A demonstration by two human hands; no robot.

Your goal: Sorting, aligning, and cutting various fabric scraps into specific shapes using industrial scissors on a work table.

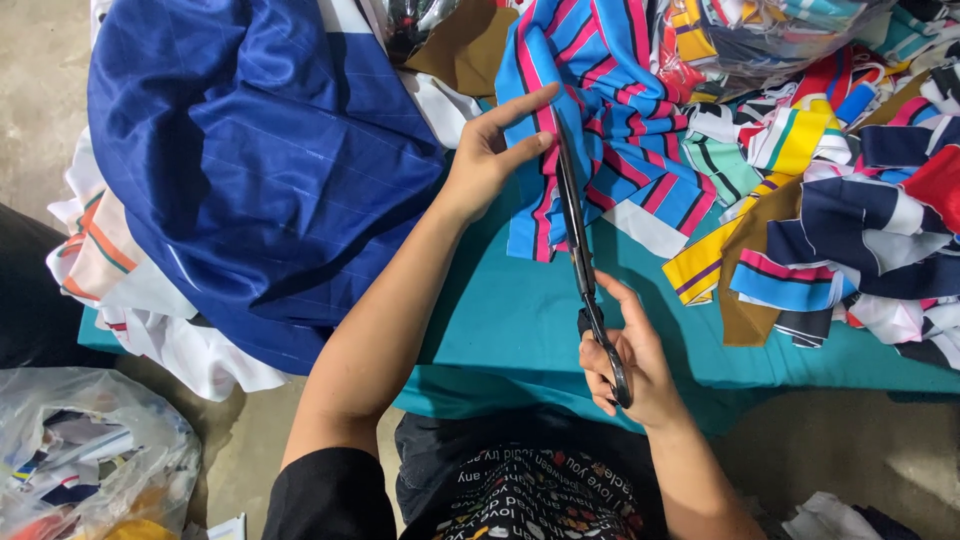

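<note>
along the striped cloth [610,130] edge, right hand [630,365] grips scissors [580,240]; left hand [495,150] pinches cloth.

A striped fabric piece [610,120], banded in blue, pink, red and turquoise, is lying spread across the upper middle of the frame, its lower edge hanging onto the teal cloth covering the bench, its stripes running diagonally and its surface slightly rumpled. A pair of long black scissors [585,270] is lying nearly upright in the middle of the frame, tilted a little with the handles toward the lower centre. Its slim blades are pointing up the frame and running along the left part of the striped fabric.
</note>
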